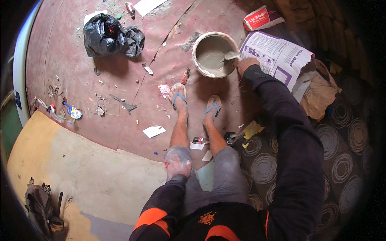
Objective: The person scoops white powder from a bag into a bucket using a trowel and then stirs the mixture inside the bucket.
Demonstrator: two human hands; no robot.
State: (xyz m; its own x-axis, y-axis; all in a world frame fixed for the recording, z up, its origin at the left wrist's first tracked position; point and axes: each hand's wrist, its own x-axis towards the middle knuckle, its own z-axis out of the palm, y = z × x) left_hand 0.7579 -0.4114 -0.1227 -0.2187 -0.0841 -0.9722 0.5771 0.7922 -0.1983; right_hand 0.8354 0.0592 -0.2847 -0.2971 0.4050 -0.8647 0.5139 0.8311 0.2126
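My right hand [246, 64] is closed around the handle of a pale, mortar-smeared scoop [231, 56] at the right rim of a round bucket [196, 64]. The scoop's far end dips into the smooth grey mortar [213, 54] inside; its exact shape is hidden there. My left hand [177, 165] rests on my left knee, its fingers spread over the grey, dusty trouser leg. A small red bit [166, 164] shows beside those fingers, and I cannot tell whether it is held.
Right of the bucket lies a torn paper mortar bag [273, 56], with a red-and-white torn piece [263, 19] behind it. A black plastic bag [106, 36] sits at the far left. Scraps and a white card [154, 131] litter the reddish floor sheet. A backpack [42, 209] lies lower left.
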